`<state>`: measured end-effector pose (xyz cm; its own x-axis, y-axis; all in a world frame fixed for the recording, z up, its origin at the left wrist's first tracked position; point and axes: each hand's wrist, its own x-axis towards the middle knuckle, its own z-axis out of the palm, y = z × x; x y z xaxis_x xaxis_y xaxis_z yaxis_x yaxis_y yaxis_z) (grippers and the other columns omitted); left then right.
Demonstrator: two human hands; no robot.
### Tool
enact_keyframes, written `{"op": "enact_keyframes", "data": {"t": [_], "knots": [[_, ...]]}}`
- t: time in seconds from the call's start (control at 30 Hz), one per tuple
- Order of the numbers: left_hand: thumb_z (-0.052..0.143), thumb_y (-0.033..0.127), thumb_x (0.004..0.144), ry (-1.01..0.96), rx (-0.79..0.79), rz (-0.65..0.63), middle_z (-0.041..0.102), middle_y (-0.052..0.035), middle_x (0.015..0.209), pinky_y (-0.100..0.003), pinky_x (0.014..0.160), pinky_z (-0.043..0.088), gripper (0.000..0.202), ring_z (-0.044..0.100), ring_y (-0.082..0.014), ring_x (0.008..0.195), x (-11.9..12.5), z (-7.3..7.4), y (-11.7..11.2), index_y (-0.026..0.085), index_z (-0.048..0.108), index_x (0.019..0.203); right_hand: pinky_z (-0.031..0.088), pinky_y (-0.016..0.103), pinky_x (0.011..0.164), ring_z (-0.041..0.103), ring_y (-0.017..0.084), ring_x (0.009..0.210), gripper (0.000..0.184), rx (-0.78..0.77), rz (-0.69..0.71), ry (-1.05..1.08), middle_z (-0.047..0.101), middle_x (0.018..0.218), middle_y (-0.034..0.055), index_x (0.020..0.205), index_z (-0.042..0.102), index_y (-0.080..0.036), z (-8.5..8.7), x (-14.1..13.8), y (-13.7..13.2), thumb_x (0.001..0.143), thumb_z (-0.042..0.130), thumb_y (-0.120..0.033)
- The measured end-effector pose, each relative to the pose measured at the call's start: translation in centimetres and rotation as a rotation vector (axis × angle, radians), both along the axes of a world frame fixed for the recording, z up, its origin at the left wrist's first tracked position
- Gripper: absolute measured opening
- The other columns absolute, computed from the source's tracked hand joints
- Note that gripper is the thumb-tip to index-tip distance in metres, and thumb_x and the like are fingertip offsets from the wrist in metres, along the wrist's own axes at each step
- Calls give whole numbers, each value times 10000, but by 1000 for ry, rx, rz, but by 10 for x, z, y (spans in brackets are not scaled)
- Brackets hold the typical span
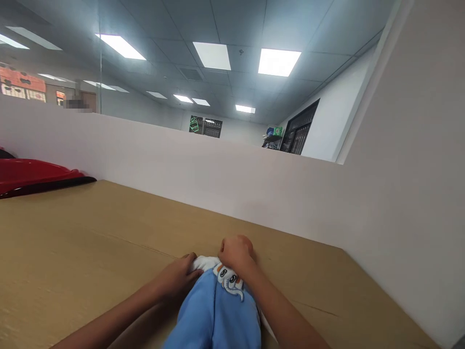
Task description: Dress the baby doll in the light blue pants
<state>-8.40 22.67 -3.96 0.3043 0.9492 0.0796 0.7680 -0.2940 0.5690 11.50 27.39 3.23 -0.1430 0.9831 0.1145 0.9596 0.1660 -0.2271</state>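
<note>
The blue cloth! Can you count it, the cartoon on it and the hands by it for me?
Blue cloth: 1
Cartoon face: 1
Hands: 2, a left hand and a right hand
Total: 4

Matt blue cloth (234, 320), matt tabletop (109, 242), glossy plastic-looking red object (32, 172), smooth wall (181, 169)

A wide tan surface (109, 228), crossed by faint lines. Toward its near side lies a light-blue cloth item (232, 315) with white parts; near the far edge, leftward, a glossy red item (32, 172) with black edging.
</note>
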Motion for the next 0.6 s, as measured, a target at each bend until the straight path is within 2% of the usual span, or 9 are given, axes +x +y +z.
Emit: {"op": "enact_keyframes", "data": {"t": [0.1, 0.2, 0.27, 0.3, 0.37, 0.43, 0.5, 0.53, 0.6], "knots": [[495, 530, 945, -9, 0, -25, 741, -197, 1168, -404, 829, 508, 367, 709, -362, 1057, -5, 0, 5, 191, 577, 1062, 548, 415, 966, 748, 333, 1130, 208, -13, 61, 123, 824, 1105, 171, 1004, 796, -146, 4, 19, -21, 935, 681, -305], [508, 533, 944, -21, 22, -38, 738, -195, 1183, -415, 887, 520, 405, 700, -356, 1073, -9, -1, 6, 171, 614, 1093, 555, 310, 945, 761, 224, 1089, 321, -54, 151, 283, 826, 1144, 82, 1177, 752, -196, 2, 52, -44, 1019, 554, -393], [525, 440, 921, -28, 54, -25, 711, -206, 1256, -443, 997, 498, 384, 658, -364, 1169, -10, 1, 5, 153, 628, 1155, 571, 274, 927, 767, 179, 1054, 354, -73, 199, 415, 816, 1172, 44, 1262, 708, -232, -6, 81, -62, 1039, 493, -403], [523, 378, 906, -32, 75, -10, 687, -207, 1309, -463, 1061, 468, 386, 618, -368, 1237, -9, 4, 4, 149, 623, 1199, 571, 296, 959, 757, 196, 1085, 357, -57, 209, 510, 805, 1196, 57, 1261, 705, -232, -13, 98, -73, 1020, 520, -419], [502, 293, 894, -57, 144, 6, 636, -192, 1394, -495, 1149, 403, 413, 531, -364, 1341, -1, 16, -3, 158, 603, 1271, 536, 379, 1071, 713, 254, 1196, 375, 36, 111, 568, 764, 1295, 90, 1255, 703, -241, -32, 133, -98, 961, 597, -447], [470, 294, 955, -121, 237, -47, 615, -156, 1418, -490, 1168, 392, 389, 501, -339, 1364, 15, 35, -13, 192, 597, 1308, 467, 462, 1167, 652, 310, 1294, 461, 95, 7, 491, 725, 1354, 128, 1308, 689, -238, -56, 166, -122, 905, 658, -460], [450, 371, 1049, -184, 295, -202, 627, -106, 1397, -444, 1152, 425, 337, 531, -300, 1336, 40, 54, -22, 239, 616, 1311, 433, 495, 1202, 601, 338, 1360, 553, 37, 40, 426, 686, 1425, 142, 1365, 674, -251, -79, 193, -141, 853, 719, -455], [478, 378, 1060, -160, 302, -293, 646, -90, 1371, -429, 1136, 443, 308, 551, -289, 1315, 56, 62, -25, 253, 632, 1296, 430, 505, 1205, 601, 350, 1360, 602, 8, 56, 414, 681, 1433, 152, 1385, 665, -243, -88, 203, -148, 814, 746, -416], [580, 314, 1031, 48, 306, -404, 667, -110, 1355, -473, 1136, 444, 260, 569, -323, 1307, 89, 70, -26, 230, 667, 1262, 449, 498, 1188, 611, 352, 1350, 635, -28, 65, 426, 683, 1434, 160, 1392, 661, -227, -100, 217, -155, 768, 738, -315]]}}
